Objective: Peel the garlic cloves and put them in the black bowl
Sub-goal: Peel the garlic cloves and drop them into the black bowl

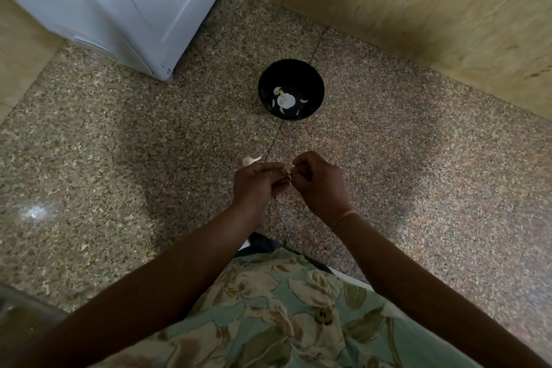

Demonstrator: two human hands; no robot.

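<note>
A garlic clove point(287, 171) is pinched from both sides by the left grip point(260, 182) and the right grip point(321, 185), which are held close together above the speckled floor point(119, 158). The black bowl point(268, 81) is set on the floor beyond them, well apart, and pale garlic pieces point(283, 100) are seen at its bottom (whether peeled cannot be told). A pale scrap point(251, 160) is seen just beyond the left grip

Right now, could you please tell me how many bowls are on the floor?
1. The black bowl stands on the speckled floor beyond the left hand and right hand, right of the white appliance; none seems hidden.
</note>
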